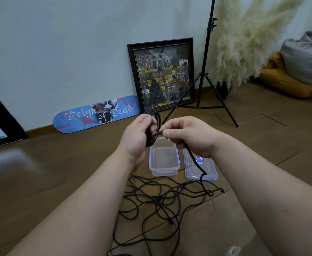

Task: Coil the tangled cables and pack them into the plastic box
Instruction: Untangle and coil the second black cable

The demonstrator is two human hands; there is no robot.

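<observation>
While the coil is small: the left hand (pixel 138 133) has its fingers curled round a few black loops of cable (pixel 152 126), held up above the plastic box (pixel 163 159).
Right hand: the right hand (pixel 186 135) pinches the same cable between thumb and fingers just beside the coil, and the strand runs down from it across the lid (pixel 200 168) to the floor.
Box: open with nothing in it, on the wooden floor (pixel 59 182), lid lying flat just beside it on the right.
Rest of the cable: a loose black tangle (pixel 162 200) sprawled on the floor in front of the box, crossing itself many times.
Risk one: I'd guess the trailing strand could drag the lid or catch a knot in the tangle as it is pulled up.
Risk two: loops may slip off the left fingers if a snag jerks the line.
Risk three: a twisted strand would likely make the coil spring open in the box.
</observation>
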